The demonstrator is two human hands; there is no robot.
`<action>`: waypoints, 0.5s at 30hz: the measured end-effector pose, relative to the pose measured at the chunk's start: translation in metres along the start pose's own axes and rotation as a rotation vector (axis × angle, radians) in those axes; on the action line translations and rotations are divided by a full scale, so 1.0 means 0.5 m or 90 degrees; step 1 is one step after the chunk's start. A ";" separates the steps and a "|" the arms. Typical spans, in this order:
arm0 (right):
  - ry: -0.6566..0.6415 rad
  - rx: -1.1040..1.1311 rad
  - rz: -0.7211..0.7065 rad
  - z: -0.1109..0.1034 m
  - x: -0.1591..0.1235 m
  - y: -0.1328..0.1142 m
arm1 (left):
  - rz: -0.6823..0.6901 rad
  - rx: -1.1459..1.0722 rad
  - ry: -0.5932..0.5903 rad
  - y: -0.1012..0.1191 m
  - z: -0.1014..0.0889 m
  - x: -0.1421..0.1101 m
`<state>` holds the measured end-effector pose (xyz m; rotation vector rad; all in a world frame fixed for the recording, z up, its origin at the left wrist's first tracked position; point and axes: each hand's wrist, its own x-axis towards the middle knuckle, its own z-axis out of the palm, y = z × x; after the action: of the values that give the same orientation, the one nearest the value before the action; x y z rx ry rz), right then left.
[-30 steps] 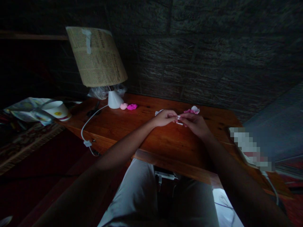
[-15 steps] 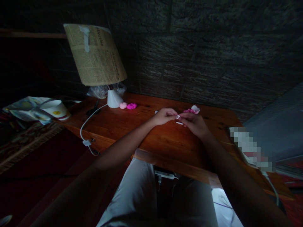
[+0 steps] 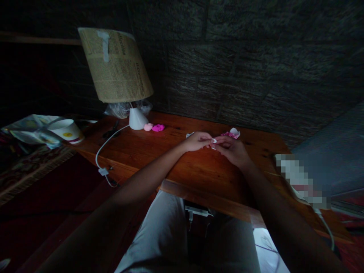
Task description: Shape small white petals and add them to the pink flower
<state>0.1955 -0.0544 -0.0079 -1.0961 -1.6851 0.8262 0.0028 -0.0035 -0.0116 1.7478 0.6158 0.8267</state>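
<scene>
The wooden worktop (image 3: 176, 167) carries, at its far left, a lamp (image 3: 119, 72) with a newsprint shade, a white cord (image 3: 106, 146) trailing from its base, and beside that base two pink lumps (image 3: 155, 127). Near the middle, the left hand (image 3: 196, 141) and right hand (image 3: 231, 149) meet just above the wood. Their fingers are pinched together on a small white scrap (image 3: 214, 141), with a pink-and-white crumpled piece (image 3: 231, 132) just behind the right hand.

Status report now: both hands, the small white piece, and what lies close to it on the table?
Left hand and right hand together, fingertips pinching small white piece. Held just above wooden table. Pink and white scraps lie right behind the hands.
</scene>
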 end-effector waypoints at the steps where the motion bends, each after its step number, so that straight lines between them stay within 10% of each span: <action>1: 0.004 -0.003 -0.006 0.002 -0.001 0.000 | -0.009 0.010 -0.003 0.004 0.000 -0.001; 15: 0.066 -0.117 -0.015 -0.010 0.001 0.001 | -0.005 -0.030 0.012 0.002 -0.003 -0.002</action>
<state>0.2002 -0.0536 -0.0063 -1.2205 -1.7085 0.5973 0.0010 -0.0037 -0.0108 1.6961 0.6106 0.8462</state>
